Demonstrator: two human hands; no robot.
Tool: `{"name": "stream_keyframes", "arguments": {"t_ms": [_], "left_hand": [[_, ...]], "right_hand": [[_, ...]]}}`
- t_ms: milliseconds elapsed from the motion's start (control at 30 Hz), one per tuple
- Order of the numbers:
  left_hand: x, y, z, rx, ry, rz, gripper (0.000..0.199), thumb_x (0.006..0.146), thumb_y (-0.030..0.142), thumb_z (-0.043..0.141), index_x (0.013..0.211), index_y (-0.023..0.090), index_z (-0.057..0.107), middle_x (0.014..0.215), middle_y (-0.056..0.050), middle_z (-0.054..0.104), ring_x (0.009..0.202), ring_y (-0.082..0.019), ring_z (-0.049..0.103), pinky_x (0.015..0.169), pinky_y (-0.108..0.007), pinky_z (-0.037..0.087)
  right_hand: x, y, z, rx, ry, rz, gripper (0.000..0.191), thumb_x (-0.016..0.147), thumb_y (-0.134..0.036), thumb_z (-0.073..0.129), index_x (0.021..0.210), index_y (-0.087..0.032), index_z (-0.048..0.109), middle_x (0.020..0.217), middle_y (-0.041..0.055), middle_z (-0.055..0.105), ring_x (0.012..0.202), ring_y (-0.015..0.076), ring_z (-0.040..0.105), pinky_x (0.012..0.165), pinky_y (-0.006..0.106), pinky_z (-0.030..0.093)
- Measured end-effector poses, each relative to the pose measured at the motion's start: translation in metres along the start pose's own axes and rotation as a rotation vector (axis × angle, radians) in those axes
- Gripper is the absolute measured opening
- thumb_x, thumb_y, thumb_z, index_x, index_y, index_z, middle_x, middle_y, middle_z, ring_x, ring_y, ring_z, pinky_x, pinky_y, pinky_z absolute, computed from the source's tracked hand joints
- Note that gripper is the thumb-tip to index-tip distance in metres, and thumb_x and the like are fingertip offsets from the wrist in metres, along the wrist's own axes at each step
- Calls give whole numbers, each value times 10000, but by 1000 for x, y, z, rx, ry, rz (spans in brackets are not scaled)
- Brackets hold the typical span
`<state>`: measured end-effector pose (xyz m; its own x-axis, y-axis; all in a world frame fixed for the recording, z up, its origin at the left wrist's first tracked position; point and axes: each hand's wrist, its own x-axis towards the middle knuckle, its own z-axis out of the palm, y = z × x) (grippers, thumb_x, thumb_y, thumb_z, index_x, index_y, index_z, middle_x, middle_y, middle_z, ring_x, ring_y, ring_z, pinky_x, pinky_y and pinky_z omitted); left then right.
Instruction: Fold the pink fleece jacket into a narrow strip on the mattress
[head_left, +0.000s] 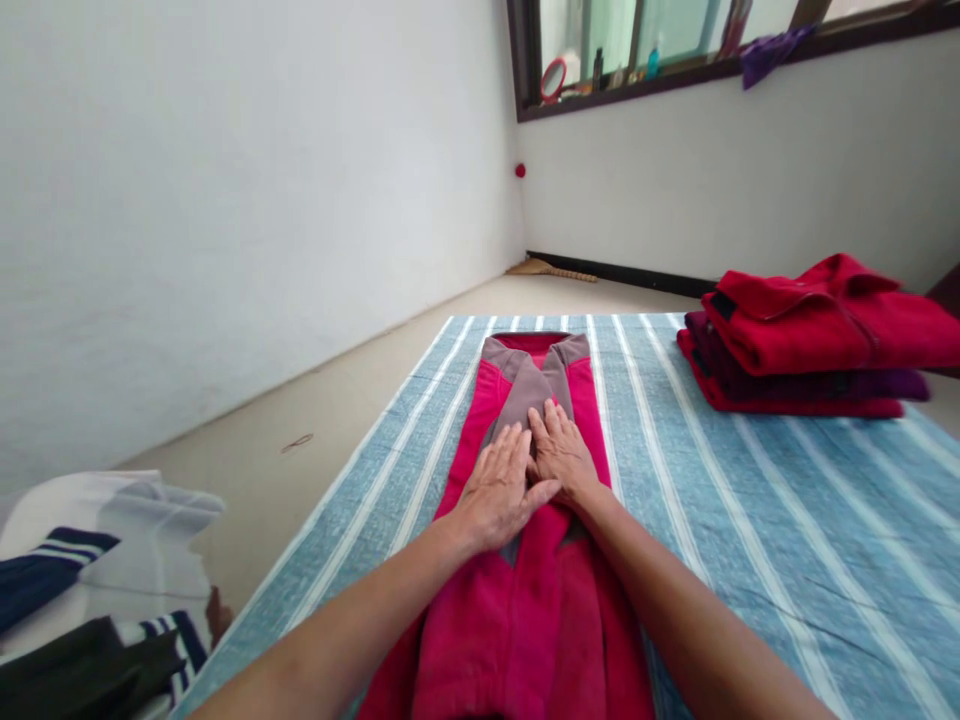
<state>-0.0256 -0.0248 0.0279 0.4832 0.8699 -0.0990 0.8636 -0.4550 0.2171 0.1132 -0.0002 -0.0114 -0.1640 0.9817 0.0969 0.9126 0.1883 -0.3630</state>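
A pink fleece jacket [525,620] with a grey collar and grey chest panel lies lengthwise on the blue striped cloth [675,520]. Its sides are folded inward, making a long narrow strip with the collar at the far end. My left hand [502,485] presses flat on the chest part, fingers stretched out and thumb pointing right. Beside it, my right hand [562,450] also lies flat on the jacket, a little farther forward. The two hands touch or slightly overlap near the middle. Neither one grips the fabric.
On the right stands a stack of folded red and purple garments [817,340]. White and dark clothes [97,590] are piled at the lower left. Beyond the cloth are a white wall [262,200], a broom [551,270] on the floor and a windowsill holding a small mirror [553,80].
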Motion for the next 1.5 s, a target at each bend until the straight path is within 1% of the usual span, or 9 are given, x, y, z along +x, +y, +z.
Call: {"name": "stream_keyframes", "arguments": {"t_ms": [100,200,333,500,633,800,1100,1333,1500], "left_hand": [[-24,-5,12,25,-19,33,863,882,683,321,1504,104,172,1579,-168,138,1457,-271,103,1172,-457,160],[-28,-9,19,23,1,43,829,896,652,340,1501,107,185,1578,-169,146,1455,-266,121,1173,-465,164],[-35,2,7,18,-1,22,766,907,609,374,1481,115,260,1575,-167,165,1454,-268,130,1170,-472,163],[-80,24,-16,-48,-187,69,829,861,713,345,1484,169,285,1584,-142,122,1459,-279,64,1174,-490,110],[-106,27,-9,-42,-271,141,834,852,694,408,1508,216,211,1593,-106,67,1462,-269,30,1175,-487,96],[-105,20,8,-17,-216,174,884,825,694,467,1513,216,185,1594,-116,43,1462,-280,3,1172,-496,75],[-112,25,-15,-61,-264,155,1063,708,793,508,1514,182,181,1588,-155,31,1456,-316,-2,1163,-527,70],[-121,19,2,-91,-264,96,1120,668,799,536,1520,190,138,1587,-154,20,1455,-316,-1,1162,-530,74],[-120,20,5,-108,-264,92,1171,624,794,586,1518,177,151,1584,-159,8,1454,-323,-2,1163,-538,70]], "right_hand": [[1,0,1,-1,12,11,711,924,-489,437,1495,-98,272,1557,215,160,1426,365,152,1112,459,207],[1,0,2,-11,7,10,715,923,-488,447,1497,-101,268,1558,216,153,1427,358,153,1115,443,197],[2,1,3,-22,4,24,737,932,-559,408,1498,-110,262,1560,206,159,1432,340,147,1112,436,203],[2,1,4,-29,20,26,765,917,-607,409,1495,-125,267,1558,204,169,1425,347,169,1102,447,212],[1,1,4,-21,41,28,748,920,-603,404,1487,-132,279,1557,205,170,1421,344,184,1100,440,215],[0,2,4,-28,31,32,741,926,-601,392,1488,-136,266,1564,189,157,1428,330,164,1105,437,201],[2,3,1,-45,13,39,748,921,-613,386,1492,-145,262,1566,181,153,1432,323,157,1102,426,218],[3,5,2,-52,2,41,757,924,-619,376,1501,-149,239,1572,172,134,1432,320,155,1104,426,216],[2,3,2,-64,13,40,755,928,-609,386,1499,-135,247,1566,181,157,1432,321,153,1107,421,210]]}}
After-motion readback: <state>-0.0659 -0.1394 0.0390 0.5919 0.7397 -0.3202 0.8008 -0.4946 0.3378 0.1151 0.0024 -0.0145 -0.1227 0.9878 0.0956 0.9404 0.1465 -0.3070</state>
